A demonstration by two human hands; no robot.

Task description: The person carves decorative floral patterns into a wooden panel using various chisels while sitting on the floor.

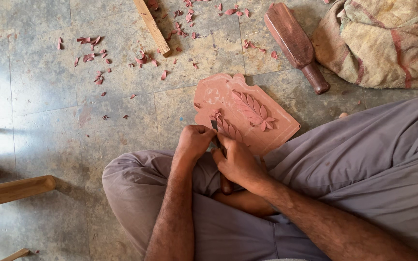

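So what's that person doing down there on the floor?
A person sits cross-legged on the tiled floor, carving a reddish wooden panel that already shows leaf shapes. Both hands grip a carving tool: the left hand near the blade, the right hand around the handle. Red wood chips lie scattered around, and a wooden mallet rests beside a striped cloth.

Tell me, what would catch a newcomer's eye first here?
First, the reddish carved panel with raised leaves, lying on the floor in the middle. Both hands meet at its near edge: the left hand and right hand grip a chisel. Beyond lie red wood chips and a dark wooden mallet.
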